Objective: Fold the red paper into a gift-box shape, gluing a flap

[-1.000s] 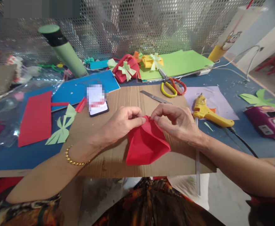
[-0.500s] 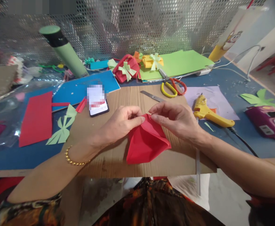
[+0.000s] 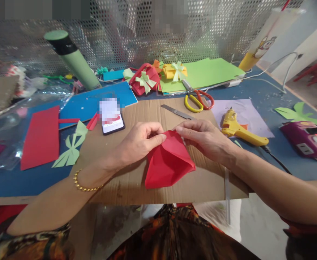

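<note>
A folded red paper pouch [image 3: 169, 160] is held over the brown cardboard sheet [image 3: 131, 180], its open side facing me. My left hand [image 3: 143, 141] pinches the pouch's far left edge between thumb and curled fingers. At the far right corner, my right hand [image 3: 201, 135] closes thumb and index finger on the same paper. Fingertips cover part of that top edge. Just beyond my hands lie a metal blade [image 3: 176, 111] and scissors [image 3: 198, 99] with one yellow and one red handle.
To the right, a yellow glue gun [image 3: 236, 130] rests on lilac paper [image 3: 258, 115]. A phone [image 3: 112, 119], red paper [image 3: 41, 137] and pale green paper bow [image 3: 73, 146] lie left. Behind are a red paper bag [image 3: 144, 77], green sheets [image 3: 212, 72] and a green bottle [image 3: 77, 61].
My right thumb and fingers have come together at the pouch's top right corner; they were more spread before. My left hand keeps its pinch. The view has shifted slightly.
</note>
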The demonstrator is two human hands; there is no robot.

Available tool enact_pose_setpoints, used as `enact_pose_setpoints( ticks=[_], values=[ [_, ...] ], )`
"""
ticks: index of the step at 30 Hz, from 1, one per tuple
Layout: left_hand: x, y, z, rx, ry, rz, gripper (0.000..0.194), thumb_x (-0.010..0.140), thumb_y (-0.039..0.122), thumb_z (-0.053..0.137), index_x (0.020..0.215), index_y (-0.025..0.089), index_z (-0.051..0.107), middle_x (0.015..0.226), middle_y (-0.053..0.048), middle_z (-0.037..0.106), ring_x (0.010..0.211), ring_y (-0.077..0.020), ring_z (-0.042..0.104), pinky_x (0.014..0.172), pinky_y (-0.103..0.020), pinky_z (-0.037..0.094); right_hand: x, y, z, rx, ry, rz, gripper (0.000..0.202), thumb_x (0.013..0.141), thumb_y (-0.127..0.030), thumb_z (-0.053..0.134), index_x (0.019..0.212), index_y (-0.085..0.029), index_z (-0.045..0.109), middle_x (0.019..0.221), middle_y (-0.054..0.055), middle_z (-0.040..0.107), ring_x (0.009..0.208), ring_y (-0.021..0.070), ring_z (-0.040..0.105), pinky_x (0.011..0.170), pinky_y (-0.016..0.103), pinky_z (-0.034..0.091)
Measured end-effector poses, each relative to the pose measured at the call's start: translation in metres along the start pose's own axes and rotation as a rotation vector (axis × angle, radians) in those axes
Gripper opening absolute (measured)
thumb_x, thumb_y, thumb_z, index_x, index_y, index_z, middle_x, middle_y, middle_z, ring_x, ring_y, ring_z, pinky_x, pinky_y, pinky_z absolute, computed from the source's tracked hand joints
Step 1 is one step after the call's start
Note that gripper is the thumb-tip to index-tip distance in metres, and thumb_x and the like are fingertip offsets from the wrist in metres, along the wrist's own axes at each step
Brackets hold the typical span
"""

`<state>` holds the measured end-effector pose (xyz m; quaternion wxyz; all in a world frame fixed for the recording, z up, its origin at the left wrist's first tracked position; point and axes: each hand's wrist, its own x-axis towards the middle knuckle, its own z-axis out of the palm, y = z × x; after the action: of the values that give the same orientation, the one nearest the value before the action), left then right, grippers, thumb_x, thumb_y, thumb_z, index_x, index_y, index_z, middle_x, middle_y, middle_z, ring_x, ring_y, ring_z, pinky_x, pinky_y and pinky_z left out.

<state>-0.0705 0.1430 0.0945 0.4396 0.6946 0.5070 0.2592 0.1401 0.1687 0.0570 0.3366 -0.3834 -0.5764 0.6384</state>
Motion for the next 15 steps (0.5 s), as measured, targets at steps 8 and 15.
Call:
enact_pose_setpoints(
  ticks=[8, 15],
  values=[
    [0.0017, -0.0061, 0.0026, 0.001, 0.022, 0.05, 0.02, 0.087, 0.028, 0.06, 0.071, 0.018, 0.063, 0.07, 0.0, 0.064, 0.067, -0.0136, 0.054, 0.061, -0.026, 0.041, -0.0013, -0.0041, 0.0017, 0.016, -0.03, 0.073, 0.056, 0.061, -0.068, 0.094, 0.071, -0.019, 0.072, 0.066, 0.0, 0.066, 0.06, 0.0112, 0.056, 0.056, 0.026, 0.042],
    [0.0031, -0.0085, 0.0005, 0.051, -0.017, 0.088, 0.018, 0.088, 0.026, 0.058, 0.073, 0.017, 0.064, 0.068, 0.002, 0.059, 0.063, -0.011, 0.05, 0.056, -0.025, 0.036, 0.0006, -0.0039, 0.0007, 0.007, -0.045, 0.072, 0.051, 0.061, -0.062, 0.095, 0.07, -0.017, 0.072, 0.066, 0.0, 0.065, 0.061, 0.0106, 0.054, 0.056, 0.026, 0.041]
  ],
)
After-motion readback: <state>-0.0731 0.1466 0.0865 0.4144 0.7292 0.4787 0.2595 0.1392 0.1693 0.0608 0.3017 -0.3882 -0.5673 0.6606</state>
